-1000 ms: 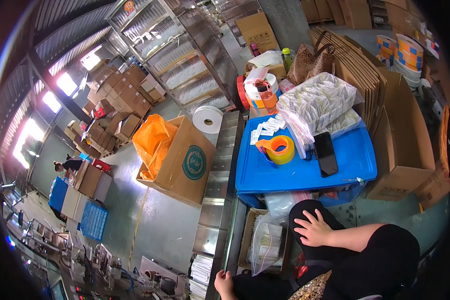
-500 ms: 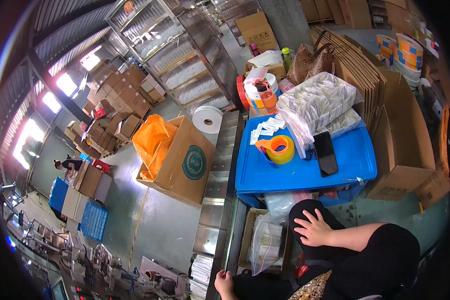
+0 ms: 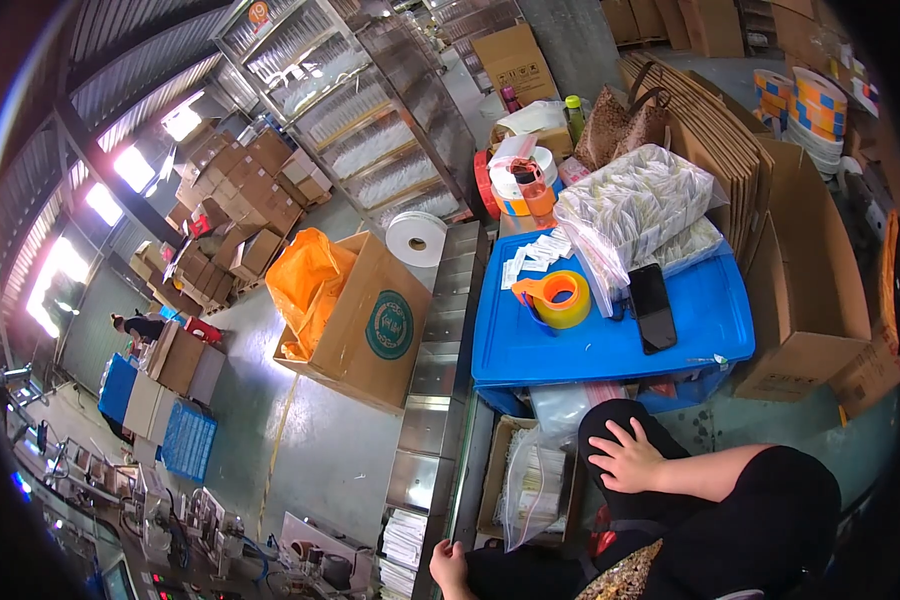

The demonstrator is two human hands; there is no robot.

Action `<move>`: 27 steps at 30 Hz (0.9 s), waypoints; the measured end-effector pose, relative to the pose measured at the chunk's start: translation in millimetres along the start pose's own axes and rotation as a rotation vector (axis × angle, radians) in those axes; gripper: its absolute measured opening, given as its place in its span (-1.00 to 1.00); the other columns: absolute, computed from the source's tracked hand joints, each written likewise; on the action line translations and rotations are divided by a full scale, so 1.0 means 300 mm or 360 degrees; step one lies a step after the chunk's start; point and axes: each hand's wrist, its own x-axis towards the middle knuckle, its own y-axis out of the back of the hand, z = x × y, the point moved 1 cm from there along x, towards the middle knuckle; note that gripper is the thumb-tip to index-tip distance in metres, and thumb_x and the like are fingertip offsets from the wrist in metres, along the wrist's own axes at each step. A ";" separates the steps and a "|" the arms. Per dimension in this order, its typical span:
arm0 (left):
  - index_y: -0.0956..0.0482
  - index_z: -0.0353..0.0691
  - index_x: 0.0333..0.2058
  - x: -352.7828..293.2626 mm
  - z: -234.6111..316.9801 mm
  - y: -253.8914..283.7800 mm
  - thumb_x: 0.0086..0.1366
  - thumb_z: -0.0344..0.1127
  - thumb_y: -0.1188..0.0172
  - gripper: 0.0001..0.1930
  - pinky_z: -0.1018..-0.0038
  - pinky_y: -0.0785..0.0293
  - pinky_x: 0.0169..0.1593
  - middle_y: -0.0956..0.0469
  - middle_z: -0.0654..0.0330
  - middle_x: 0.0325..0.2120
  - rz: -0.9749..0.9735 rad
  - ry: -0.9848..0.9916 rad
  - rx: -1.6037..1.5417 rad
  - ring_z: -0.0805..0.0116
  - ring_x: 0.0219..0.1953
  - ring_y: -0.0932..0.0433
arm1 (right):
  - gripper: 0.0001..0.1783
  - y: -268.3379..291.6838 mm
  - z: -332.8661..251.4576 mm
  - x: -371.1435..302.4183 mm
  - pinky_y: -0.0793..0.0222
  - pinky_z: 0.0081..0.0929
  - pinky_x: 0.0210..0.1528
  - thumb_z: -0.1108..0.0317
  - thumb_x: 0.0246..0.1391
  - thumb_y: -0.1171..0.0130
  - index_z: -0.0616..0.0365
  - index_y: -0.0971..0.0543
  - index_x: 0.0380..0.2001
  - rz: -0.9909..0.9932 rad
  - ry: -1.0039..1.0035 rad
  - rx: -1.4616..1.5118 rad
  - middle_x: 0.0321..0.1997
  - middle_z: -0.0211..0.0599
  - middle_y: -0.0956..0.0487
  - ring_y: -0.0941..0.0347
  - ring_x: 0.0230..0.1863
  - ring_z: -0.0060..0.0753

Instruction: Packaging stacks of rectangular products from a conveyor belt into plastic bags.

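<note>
My right hand [image 3: 626, 456] lies flat on my dark-clothed knee, fingers spread, holding nothing. At the lower edge, my left hand [image 3: 449, 566] rests beside the metal conveyor channel [image 3: 417, 482], near a stack of white packets [image 3: 402, 553]. Its fingers are loosely bent and apart, with nothing visible in them. Between the hands stands a carton [image 3: 492, 497] containing a clear plastic bag [image 3: 530, 490] of packets. Ahead, a blue lid [image 3: 530, 350] carries a black phone [image 3: 652, 310], a tape roll [image 3: 567, 300] in an orange holder, loose white sachets [image 3: 537, 253] and a bulging clear bag of sachets [image 3: 635, 205].
Left of the channel stands a carton [image 3: 370, 340] with an orange bag [image 3: 308, 285]. Flattened cartons [image 3: 715, 140] and an open box [image 3: 808, 275] stand at right. A tall rack [image 3: 355, 120] rises behind. Machinery [image 3: 220, 540] fills the lower left; a co-worker [image 3: 145, 328] is farther off.
The co-worker at far left has shifted slightly, head a little to the right and higher. Both my hands stay where they were.
</note>
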 end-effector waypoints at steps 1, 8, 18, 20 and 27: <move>-0.54 -0.25 -0.26 0.000 0.005 0.001 0.00 -0.15 -0.21 -0.64 0.39 -0.45 -0.21 -0.60 0.08 -0.45 -0.0001 -0.0001 -0.0001 0.19 -0.34 -0.58 | -0.56 -0.001 0.001 0.000 0.16 0.35 0.13 0.04 -0.11 -0.08 -0.15 -0.52 -0.09 -0.0008 0.0002 -0.0007 0.20 -0.39 -0.23 0.07 0.27 0.06; -0.54 -0.25 -0.26 0.000 0.004 0.003 -0.01 -0.14 -0.21 -0.63 0.39 -0.45 -0.21 -0.59 0.08 -0.45 0.0005 0.0000 0.0005 0.20 -0.34 -0.57 | -0.56 -0.002 0.000 -0.001 0.16 0.35 0.13 0.04 -0.10 -0.07 -0.16 -0.52 -0.09 -0.0009 -0.0001 -0.0012 0.20 -0.40 -0.23 0.07 0.27 0.06; -0.54 -0.25 -0.26 0.000 -0.008 -0.003 -0.01 -0.16 -0.22 -0.64 0.40 -0.45 -0.21 -0.59 0.09 -0.45 -0.0007 0.0021 -0.0077 0.21 -0.35 -0.58 | -0.56 -0.001 0.001 -0.003 0.16 0.34 0.13 0.04 -0.11 -0.09 -0.15 -0.52 -0.10 0.0010 0.0001 0.0006 0.20 -0.39 -0.24 0.06 0.27 0.05; -0.54 -0.25 -0.26 0.003 -0.015 -0.006 -0.01 -0.15 -0.22 -0.64 0.40 -0.45 -0.21 -0.59 0.09 -0.45 -0.0001 0.0008 -0.0051 0.21 -0.35 -0.58 | -0.56 -0.001 0.001 -0.003 0.16 0.34 0.13 0.04 -0.11 -0.09 -0.15 -0.52 -0.10 0.0011 0.0004 0.0004 0.20 -0.39 -0.24 0.06 0.27 0.05; -0.54 -0.25 -0.27 0.002 -0.001 -0.004 0.00 -0.16 -0.22 -0.65 0.40 -0.45 -0.22 -0.59 0.09 -0.45 0.0007 -0.0006 0.0000 0.21 -0.36 -0.58 | -0.56 0.005 0.001 -0.003 0.17 0.33 0.14 0.04 -0.10 -0.08 -0.16 -0.52 -0.09 -0.0008 -0.0009 0.0001 0.21 -0.39 -0.23 0.06 0.27 0.05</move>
